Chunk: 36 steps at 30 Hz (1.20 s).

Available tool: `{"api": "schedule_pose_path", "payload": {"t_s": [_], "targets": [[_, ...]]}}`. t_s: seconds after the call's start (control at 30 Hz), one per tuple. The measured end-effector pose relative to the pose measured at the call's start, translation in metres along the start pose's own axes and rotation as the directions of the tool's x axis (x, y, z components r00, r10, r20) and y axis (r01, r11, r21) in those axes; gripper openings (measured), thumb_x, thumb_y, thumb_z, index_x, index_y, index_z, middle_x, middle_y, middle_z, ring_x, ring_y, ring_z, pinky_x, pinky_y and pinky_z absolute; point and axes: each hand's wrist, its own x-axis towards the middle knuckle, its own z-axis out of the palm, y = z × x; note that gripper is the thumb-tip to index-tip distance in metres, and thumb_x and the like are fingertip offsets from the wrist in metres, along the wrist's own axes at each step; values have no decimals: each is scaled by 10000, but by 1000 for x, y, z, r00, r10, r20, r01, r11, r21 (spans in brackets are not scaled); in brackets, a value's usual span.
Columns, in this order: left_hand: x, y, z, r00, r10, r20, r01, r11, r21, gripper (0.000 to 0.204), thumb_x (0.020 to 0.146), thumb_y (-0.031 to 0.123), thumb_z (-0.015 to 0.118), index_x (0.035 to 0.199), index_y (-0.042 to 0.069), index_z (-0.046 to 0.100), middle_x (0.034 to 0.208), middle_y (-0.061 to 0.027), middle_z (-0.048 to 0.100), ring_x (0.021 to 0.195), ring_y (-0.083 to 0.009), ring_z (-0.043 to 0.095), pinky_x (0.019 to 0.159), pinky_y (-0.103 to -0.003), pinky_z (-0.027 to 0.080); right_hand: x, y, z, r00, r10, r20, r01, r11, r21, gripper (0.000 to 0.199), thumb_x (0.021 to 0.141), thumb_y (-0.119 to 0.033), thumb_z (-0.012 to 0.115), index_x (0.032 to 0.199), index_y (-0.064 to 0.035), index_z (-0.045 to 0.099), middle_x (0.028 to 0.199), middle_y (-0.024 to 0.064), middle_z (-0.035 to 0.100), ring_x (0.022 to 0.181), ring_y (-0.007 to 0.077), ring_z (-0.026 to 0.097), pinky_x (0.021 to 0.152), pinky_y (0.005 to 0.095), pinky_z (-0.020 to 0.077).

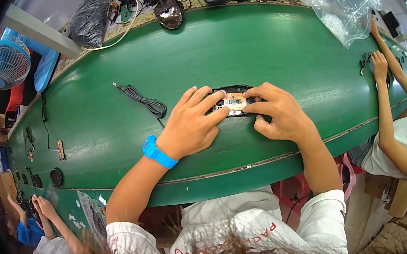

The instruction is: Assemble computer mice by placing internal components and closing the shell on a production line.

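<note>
- Black mouse shell point(239, 88) with orange circuit board point(236, 102), on green table point(272, 49).
- Left hand point(193, 121): thumb and fingers hold the shell's left end.
- Right hand point(279, 113): fingers bent at its right end; grip unclear.

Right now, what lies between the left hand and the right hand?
In the head view, an open black mouse shell holding an orange circuit board lies there.

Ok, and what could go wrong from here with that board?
Fingers of the left hand and right hand crowd the orange circuit board, so uneven pressure might bend or shift it in the black shell. The black cable reaches toward the left hand, so a sideways move could tug it.
</note>
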Motion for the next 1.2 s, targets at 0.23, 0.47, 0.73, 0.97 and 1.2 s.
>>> {"api": "schedule_pose_path", "payload": {"t_s": [0.23,0.47,0.73,0.97,1.2], "targets": [[2,1,9,997,16,-78,-17,1000,-13,277,787,69,679,1062,102,665,1274,-120,593,1171,-363,541,1010,-509,448,0,6,1,1000,-11,-22,11,1000,-26,328,639,-9,621,948,-62,719,1107,103,676,866,292,627,748,407,533],[3,7,16,994,1,-110,-1,1000,1,231,821,66,667,1051,96,671,1277,-136,595,1157,-369,555,1004,-508,470,-2,3,3,998,-33,-45,25,984,-175,306,646,-19,639,936,-69,723,1093,81,687,854,274,616,761,401,529],[8,9,15,996,-12,-93,12,1000,5,241,823,70,665,1063,96,671,1274,-137,595,1173,-371,548,1019,-511,463,-2,2,1,999,-9,-46,0,980,-201,282,643,-23,642,909,-71,721,1095,76,687,862,268,608,760,396,530],[9,8,15,996,-10,-86,13,999,29,269,827,86,665,1094,108,677,1283,-126,593,1191,-363,540,1034,-530,442,2,-3,1,995,-27,-96,11,986,-164,275,631,-40,634,893,-65,713,979,66,648,827,271,581,733,394,515],[11,7,18,996,8,-92,-5,1000,29,281,836,97,663,1117,112,678,1289,-120,592,1205,-360,533,1041,-534,434,2,-8,8,998,-13,-55,5,990,-139,287,616,-33,628,888,-69,711,862,69,577,796,277,555,694,397,499]]}}
